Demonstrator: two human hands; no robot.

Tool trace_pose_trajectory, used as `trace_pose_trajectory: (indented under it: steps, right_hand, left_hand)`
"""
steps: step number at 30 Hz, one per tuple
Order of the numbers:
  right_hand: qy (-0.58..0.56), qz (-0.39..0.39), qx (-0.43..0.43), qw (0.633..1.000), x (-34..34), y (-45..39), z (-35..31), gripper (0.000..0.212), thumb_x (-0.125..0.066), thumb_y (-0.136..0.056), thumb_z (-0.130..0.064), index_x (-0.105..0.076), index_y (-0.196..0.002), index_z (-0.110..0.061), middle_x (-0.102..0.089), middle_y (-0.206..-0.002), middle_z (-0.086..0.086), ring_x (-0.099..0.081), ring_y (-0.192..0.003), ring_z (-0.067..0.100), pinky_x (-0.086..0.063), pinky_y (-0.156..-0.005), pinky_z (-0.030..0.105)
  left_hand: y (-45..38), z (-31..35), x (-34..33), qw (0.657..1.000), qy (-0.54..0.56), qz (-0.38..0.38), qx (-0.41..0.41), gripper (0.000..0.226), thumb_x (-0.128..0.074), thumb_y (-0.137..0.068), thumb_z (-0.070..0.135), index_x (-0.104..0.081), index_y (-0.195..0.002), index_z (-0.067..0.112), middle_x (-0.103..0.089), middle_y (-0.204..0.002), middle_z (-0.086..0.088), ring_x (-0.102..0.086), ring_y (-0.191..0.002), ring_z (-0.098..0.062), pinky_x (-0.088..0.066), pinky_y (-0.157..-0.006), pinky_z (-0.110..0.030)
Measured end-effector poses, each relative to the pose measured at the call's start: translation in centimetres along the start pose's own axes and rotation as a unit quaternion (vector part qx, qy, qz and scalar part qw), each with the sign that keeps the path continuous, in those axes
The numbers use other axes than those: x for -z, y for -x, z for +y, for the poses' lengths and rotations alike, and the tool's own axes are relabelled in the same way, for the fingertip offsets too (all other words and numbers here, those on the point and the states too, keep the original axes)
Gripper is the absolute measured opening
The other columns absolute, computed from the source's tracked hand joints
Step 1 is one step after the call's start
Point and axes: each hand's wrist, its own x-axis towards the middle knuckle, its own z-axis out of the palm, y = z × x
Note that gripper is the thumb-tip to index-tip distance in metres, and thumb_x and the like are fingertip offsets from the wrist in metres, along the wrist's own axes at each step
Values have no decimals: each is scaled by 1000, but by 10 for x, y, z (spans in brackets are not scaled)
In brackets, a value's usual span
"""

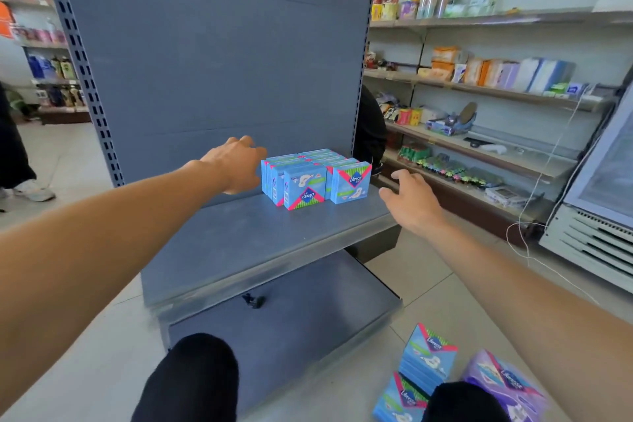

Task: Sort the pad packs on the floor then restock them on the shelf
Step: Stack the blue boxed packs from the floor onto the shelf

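Observation:
Several blue pad packs (pixel 317 176) stand in tight rows on the grey metal shelf (pixel 239 240), toward its back right. My left hand (pixel 238 166) hovers just left of the rows with loose fingers and holds nothing. My right hand (pixel 409 200) is open, right of the packs, over the shelf's right edge, not touching them. On the floor at the lower right lie more blue packs (pixel 428 358) in a small pile. Beside them is a purple pack (pixel 507 384), partly hidden by my knee.
A lower grey base shelf (pixel 281 319) juts out under the main one. The perforated upright (pixel 82 62) and back panel rise behind. Stocked store shelves (pixel 479 89) line the right wall, with a white cooler (pixel 596 216) at far right. Another person's leg and shoe (pixel 24 178) stand at left.

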Motion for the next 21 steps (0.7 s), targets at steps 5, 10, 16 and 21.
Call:
trace_pose_trajectory:
  steps: [5, 10, 16, 21]
  right_hand:
    - [-22, -28, -25, 999, -37, -43, 12, 51, -54, -94, -35, -42, -140, -15, -42, -141, 10, -46, -127, 28, -41, -98, 37]
    - [-10, -58, -42, 997, -73, -86, 28, 53, -57, -91, -33, -42, -139, -15, -44, -139, 11, -47, -126, 28, -42, -98, 37]
    - [-161, -81, -128, 975, -111, -153, 50, 66, -69, -87, -27, -38, -143, -11, -43, -147, 12, -45, -132, 26, -39, -102, 34]
    - [-293, -82, -170, 937, -139, -203, 75, 84, -81, -77, -16, -33, -147, -10, -38, -152, 10, -41, -136, 26, -39, -107, 39]
  left_hand:
    - [-49, 21, -61, 996, 89, -25, 9, 57, -56, -88, 27, -39, -141, 17, -41, -138, -10, -40, -126, -32, -47, -95, -48]
    - [-91, 50, -105, 993, 110, -45, -16, 64, -56, -88, 27, -30, -146, 17, -40, -136, -9, -42, -127, -32, -48, -94, -46]
    - [-134, 71, -139, 986, 164, -28, -18, 72, -53, -88, 25, -20, -152, 19, -36, -144, -9, -38, -131, -32, -46, -99, -46]
    - [-149, 66, -165, 985, 163, -30, -44, 60, -51, -90, 28, -31, -146, 21, -35, -147, -5, -37, -135, -27, -47, -99, -45]
